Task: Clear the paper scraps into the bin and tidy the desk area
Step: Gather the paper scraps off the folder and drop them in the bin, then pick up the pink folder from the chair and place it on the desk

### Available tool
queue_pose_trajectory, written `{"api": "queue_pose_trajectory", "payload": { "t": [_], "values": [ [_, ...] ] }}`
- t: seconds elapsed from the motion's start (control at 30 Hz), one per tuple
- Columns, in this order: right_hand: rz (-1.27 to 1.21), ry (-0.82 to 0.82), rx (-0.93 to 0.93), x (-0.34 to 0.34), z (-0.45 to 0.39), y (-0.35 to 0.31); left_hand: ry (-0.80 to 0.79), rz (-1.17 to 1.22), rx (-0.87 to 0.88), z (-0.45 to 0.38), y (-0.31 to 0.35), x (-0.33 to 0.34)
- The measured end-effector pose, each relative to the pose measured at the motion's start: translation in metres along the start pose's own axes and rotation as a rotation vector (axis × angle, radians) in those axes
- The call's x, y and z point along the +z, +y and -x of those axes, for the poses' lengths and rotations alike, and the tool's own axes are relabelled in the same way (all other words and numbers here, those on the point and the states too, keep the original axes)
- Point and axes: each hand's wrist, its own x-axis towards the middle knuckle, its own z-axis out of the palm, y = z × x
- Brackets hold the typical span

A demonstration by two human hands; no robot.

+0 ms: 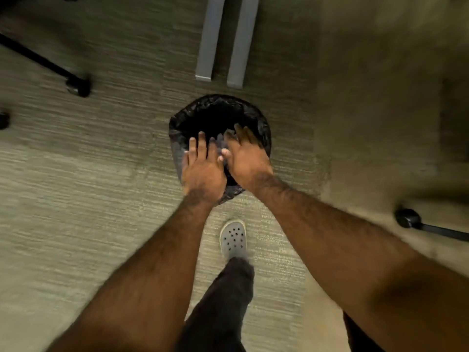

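A round bin (pixel 189 114) lined with a black bag stands on the carpet in the head view. Both of my hands hover over its near half, palms down and fingers spread. My left hand (pixel 203 168) covers the near left rim. My right hand (pixel 247 161) is over the near right side, its fingertips reaching past the rim. Between the two thumbs shows a pale, blurred bit that looks like a paper scrap (pixel 223 144); I cannot tell whether either hand touches it. The inside of the bin is dark, and its contents are hidden.
Two grey desk legs (pixel 210 39) stand just beyond the bin. Black chair casters sit at the left (pixel 78 86), the far left edge (pixel 3 120) and the right (pixel 407 218). My foot in a grey perforated clog (pixel 233 237) is planted right behind the bin.
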Motion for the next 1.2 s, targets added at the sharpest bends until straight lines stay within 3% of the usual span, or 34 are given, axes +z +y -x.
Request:
{"api": "queue_pose_trajectory", "payload": {
  "t": [0.2, 0.53, 0.97, 1.2],
  "values": [
    [-0.029, 0.071, -0.044, -0.007, 0.022, 0.004, 0.011, 0.050, 0.009, 0.019, -0.005, -0.008],
    [-0.143, 0.060, 0.132, -0.062, 0.085, 0.016, -0.054, 0.035, 0.075, 0.044, 0.048, -0.052],
    [-0.307, 0.337, 0.549, -0.183, 0.225, 0.143, -0.052, 0.075, 0.505, 0.105, 0.266, -0.125],
    [-0.473, 0.614, 0.813, -0.256, 0.298, 0.243, -0.161, 0.072, 0.744, 0.139, 0.420, -0.131]
  ]
}}
